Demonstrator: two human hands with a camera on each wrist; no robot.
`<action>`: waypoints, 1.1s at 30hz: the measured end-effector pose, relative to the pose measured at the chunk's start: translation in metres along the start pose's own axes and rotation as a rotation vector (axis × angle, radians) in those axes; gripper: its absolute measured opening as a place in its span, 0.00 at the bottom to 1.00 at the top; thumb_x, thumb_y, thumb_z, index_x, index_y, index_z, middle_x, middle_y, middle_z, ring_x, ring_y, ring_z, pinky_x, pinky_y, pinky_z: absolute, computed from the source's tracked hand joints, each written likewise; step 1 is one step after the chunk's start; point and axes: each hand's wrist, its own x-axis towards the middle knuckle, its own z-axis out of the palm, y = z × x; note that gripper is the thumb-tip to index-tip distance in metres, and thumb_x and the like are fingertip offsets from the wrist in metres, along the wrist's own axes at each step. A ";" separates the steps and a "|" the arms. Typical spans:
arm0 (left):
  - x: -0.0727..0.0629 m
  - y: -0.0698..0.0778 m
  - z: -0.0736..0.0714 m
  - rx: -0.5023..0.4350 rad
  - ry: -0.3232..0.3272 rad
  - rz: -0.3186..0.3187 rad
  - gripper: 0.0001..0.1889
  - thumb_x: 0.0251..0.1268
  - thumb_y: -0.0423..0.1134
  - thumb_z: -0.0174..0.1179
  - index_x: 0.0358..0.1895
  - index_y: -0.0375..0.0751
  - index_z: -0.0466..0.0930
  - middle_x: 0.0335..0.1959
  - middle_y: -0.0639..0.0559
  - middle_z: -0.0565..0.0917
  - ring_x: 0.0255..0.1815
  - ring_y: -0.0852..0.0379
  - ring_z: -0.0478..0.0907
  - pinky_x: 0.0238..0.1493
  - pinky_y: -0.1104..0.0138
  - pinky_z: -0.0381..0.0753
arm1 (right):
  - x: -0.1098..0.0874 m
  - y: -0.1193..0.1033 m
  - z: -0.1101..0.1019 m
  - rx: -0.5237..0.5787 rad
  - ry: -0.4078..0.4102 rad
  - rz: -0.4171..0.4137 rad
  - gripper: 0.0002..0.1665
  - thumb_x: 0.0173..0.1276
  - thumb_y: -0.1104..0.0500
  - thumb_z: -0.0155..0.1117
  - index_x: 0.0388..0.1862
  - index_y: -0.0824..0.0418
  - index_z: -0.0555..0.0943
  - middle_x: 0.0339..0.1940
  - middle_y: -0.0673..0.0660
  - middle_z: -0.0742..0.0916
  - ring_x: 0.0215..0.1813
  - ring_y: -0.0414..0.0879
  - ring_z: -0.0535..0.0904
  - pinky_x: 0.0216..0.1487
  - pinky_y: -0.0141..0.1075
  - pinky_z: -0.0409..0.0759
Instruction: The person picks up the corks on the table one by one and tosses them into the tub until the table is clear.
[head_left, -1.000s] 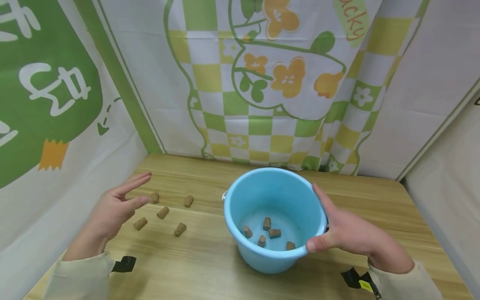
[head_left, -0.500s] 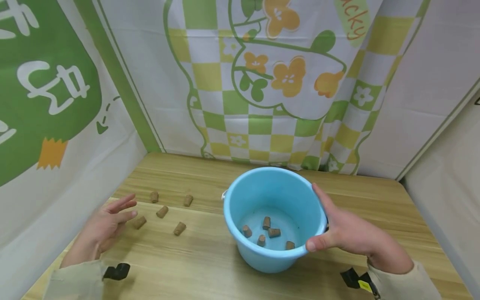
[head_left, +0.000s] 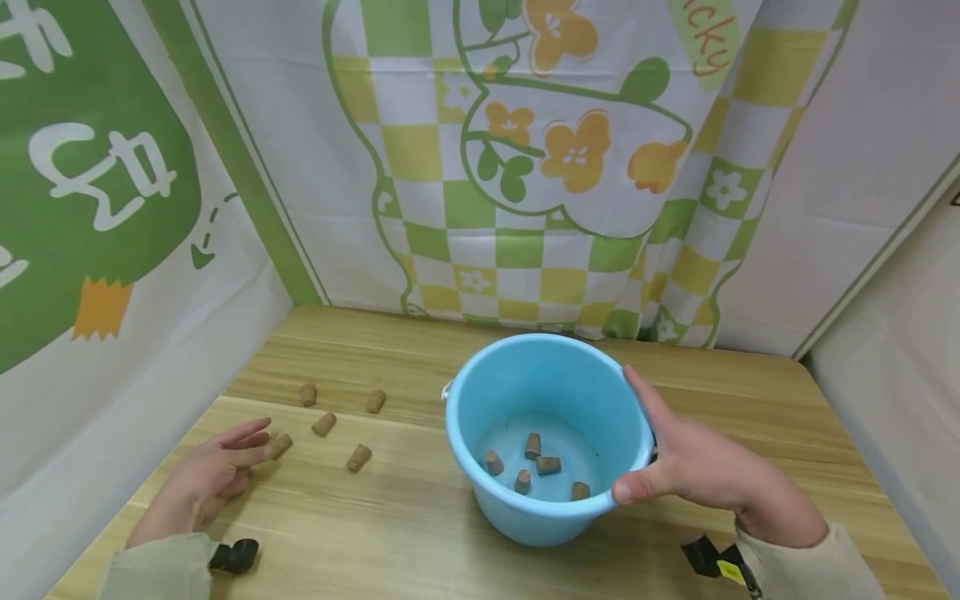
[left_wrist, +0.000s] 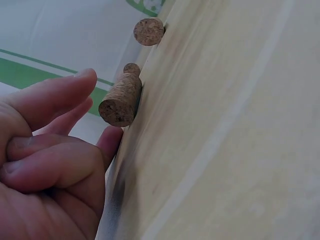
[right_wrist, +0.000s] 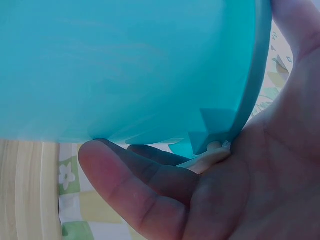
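At the left, my left hand [head_left: 213, 477] is low over the table beside a cork [head_left: 281, 446]. In the left wrist view the thumb and forefinger are apart, other fingers bend toward the palm, and the cork [left_wrist: 120, 102] lies just past the fingertips, not pinched. Several more corks lie to its right and behind, among them one cork [head_left: 359, 457] nearest the bucket. My right hand [head_left: 693, 462] grips the right rim of a light blue bucket [head_left: 517, 521], thumb over the edge, fingers along the outer wall. Inside, several corks, including one cork [head_left: 549, 465], rest on the bottom.
The wooden table [head_left: 375, 542] carries everything. A printed cloth [head_left: 517, 283] hangs along its back edge, and a fabric wall [head_left: 172, 333] rises at the left. A white handle joint [head_left: 447, 391] sticks out at the bucket's left side.
My left hand has moved back toward the near left and down, to the leftmost cork on the table. The right hand and the bucket have stayed in place.
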 end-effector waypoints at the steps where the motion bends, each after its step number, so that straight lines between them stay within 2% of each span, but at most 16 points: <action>1: 0.001 0.000 0.001 0.002 0.013 0.001 0.42 0.66 0.34 0.67 0.77 0.37 0.51 0.77 0.31 0.48 0.18 0.71 0.59 0.20 0.76 0.65 | 0.000 0.000 0.000 0.004 -0.001 -0.002 0.81 0.52 0.54 0.83 0.81 0.47 0.27 0.63 0.69 0.73 0.53 0.58 0.77 0.48 0.48 0.78; 7: 0.003 -0.001 0.006 0.080 0.028 0.005 0.41 0.67 0.33 0.65 0.78 0.34 0.50 0.76 0.28 0.49 0.18 0.71 0.60 0.19 0.76 0.65 | 0.000 0.001 0.000 0.023 -0.008 -0.018 0.80 0.52 0.54 0.83 0.81 0.47 0.27 0.64 0.69 0.73 0.54 0.60 0.77 0.48 0.46 0.79; 11: 0.003 -0.001 0.008 0.125 0.044 -0.003 0.39 0.68 0.32 0.64 0.77 0.32 0.53 0.74 0.28 0.52 0.17 0.70 0.61 0.18 0.75 0.66 | 0.000 0.002 -0.001 0.024 -0.014 -0.023 0.80 0.53 0.54 0.83 0.81 0.48 0.27 0.64 0.70 0.73 0.54 0.60 0.77 0.49 0.44 0.79; 14: 0.004 -0.003 0.009 0.175 0.062 0.004 0.36 0.68 0.32 0.64 0.75 0.31 0.58 0.71 0.30 0.58 0.16 0.70 0.61 0.18 0.74 0.67 | 0.000 0.002 -0.001 0.026 -0.017 -0.025 0.80 0.53 0.54 0.83 0.81 0.47 0.27 0.64 0.69 0.73 0.54 0.60 0.77 0.49 0.44 0.79; 16: 0.005 -0.003 0.009 0.216 0.077 0.006 0.33 0.68 0.33 0.64 0.73 0.30 0.62 0.66 0.34 0.65 0.15 0.69 0.62 0.18 0.72 0.68 | 0.000 0.003 -0.001 0.024 -0.018 -0.024 0.80 0.53 0.54 0.83 0.81 0.47 0.27 0.64 0.69 0.73 0.54 0.60 0.77 0.48 0.44 0.79; 20: 0.004 -0.002 0.011 0.296 0.092 0.000 0.28 0.69 0.34 0.63 0.70 0.30 0.68 0.59 0.41 0.73 0.15 0.66 0.62 0.19 0.69 0.70 | 0.000 0.002 0.000 0.020 -0.020 -0.018 0.80 0.53 0.54 0.83 0.81 0.47 0.27 0.63 0.69 0.74 0.53 0.59 0.78 0.48 0.44 0.79; 27: 0.001 0.003 0.012 0.385 0.102 -0.021 0.27 0.72 0.37 0.60 0.70 0.33 0.69 0.62 0.38 0.72 0.16 0.65 0.64 0.23 0.67 0.72 | 0.000 0.001 -0.001 0.024 -0.024 -0.016 0.80 0.54 0.53 0.82 0.81 0.47 0.26 0.63 0.69 0.73 0.54 0.59 0.77 0.49 0.44 0.79; 33: 0.001 0.006 0.015 0.378 0.105 -0.010 0.27 0.73 0.36 0.58 0.71 0.30 0.66 0.63 0.34 0.69 0.13 0.66 0.61 0.18 0.69 0.69 | 0.000 0.001 -0.001 0.014 -0.014 -0.010 0.80 0.53 0.53 0.82 0.81 0.48 0.27 0.63 0.69 0.74 0.54 0.59 0.77 0.49 0.44 0.79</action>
